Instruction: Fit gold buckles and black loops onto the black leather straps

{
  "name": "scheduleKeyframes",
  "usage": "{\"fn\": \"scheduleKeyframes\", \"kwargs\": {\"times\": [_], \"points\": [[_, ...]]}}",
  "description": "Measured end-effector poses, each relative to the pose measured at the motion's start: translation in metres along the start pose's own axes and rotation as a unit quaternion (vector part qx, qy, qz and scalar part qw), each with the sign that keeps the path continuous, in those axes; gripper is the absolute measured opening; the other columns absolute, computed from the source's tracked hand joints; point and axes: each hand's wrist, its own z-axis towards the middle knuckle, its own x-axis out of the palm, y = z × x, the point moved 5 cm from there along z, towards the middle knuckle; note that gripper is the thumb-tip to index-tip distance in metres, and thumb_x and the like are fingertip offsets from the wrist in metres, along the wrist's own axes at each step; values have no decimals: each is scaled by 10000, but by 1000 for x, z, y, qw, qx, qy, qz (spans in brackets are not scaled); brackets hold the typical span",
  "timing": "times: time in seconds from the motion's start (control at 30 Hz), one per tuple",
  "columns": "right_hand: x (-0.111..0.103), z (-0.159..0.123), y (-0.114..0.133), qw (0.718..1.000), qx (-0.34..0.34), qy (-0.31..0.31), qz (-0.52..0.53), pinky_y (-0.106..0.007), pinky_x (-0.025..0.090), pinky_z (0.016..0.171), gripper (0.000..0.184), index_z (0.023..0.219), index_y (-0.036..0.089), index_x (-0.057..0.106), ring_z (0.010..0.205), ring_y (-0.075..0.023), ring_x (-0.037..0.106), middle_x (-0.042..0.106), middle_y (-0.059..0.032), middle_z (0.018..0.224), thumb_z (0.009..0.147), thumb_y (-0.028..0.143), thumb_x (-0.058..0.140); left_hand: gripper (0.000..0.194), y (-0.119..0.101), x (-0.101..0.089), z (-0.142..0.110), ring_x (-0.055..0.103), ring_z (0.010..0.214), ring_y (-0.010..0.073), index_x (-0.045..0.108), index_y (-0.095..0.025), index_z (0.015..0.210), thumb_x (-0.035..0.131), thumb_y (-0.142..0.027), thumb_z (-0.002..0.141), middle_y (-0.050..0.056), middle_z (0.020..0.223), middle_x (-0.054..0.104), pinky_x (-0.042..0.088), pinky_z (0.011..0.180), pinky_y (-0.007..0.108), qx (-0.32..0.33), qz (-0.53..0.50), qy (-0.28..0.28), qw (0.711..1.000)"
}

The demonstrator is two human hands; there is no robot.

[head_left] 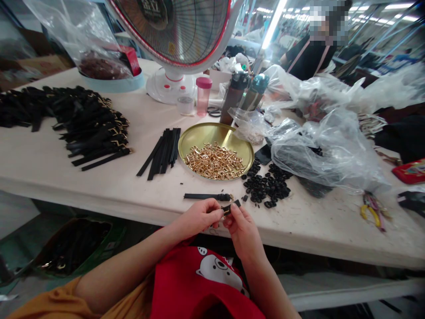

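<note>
Both hands meet at the table's near edge. My left hand and my right hand pinch a short black strap piece with a gold buckle between their fingertips. Just beyond them lies a black strap with a buckle end on the table. A gold round tray holds a heap of gold buckles. To its right sits a pile of small black loops. Left of the tray lies a bundle of plain black straps.
A large fanned stack of finished black straps covers the left of the table. A fan heater, bottles and a pink cup stand behind. Clear plastic bags lie right, pliers beyond. Another person sits opposite.
</note>
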Motion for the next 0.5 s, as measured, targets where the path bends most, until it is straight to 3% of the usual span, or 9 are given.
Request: {"fn": "scheduleKeyframes", "kwargs": {"times": [0.27, 0.5], "points": [[0, -8, 16, 979, -103, -4, -174, -227, 373, 571, 170, 737, 185, 576, 583, -103, 448, 524, 40, 619, 744, 353, 603, 197, -13, 2, -5, 459, 566, 90, 514, -156, 719, 487, -344, 771, -33, 615, 517, 378, 550, 192, 48, 25, -8, 999], [-1, -3, -1, 999, 31, 6, 37, -200, 371, 466, 194, 642, 171, 548, 469, -66, 420, 496, 54, 540, 664, 314, 677, 218, -10, 2, -6, 430, 499, 77, 491, -163, 657, 464, -336, 786, -44, 564, 497, 338, 474, 183, 48, 56, -13, 997]]}}
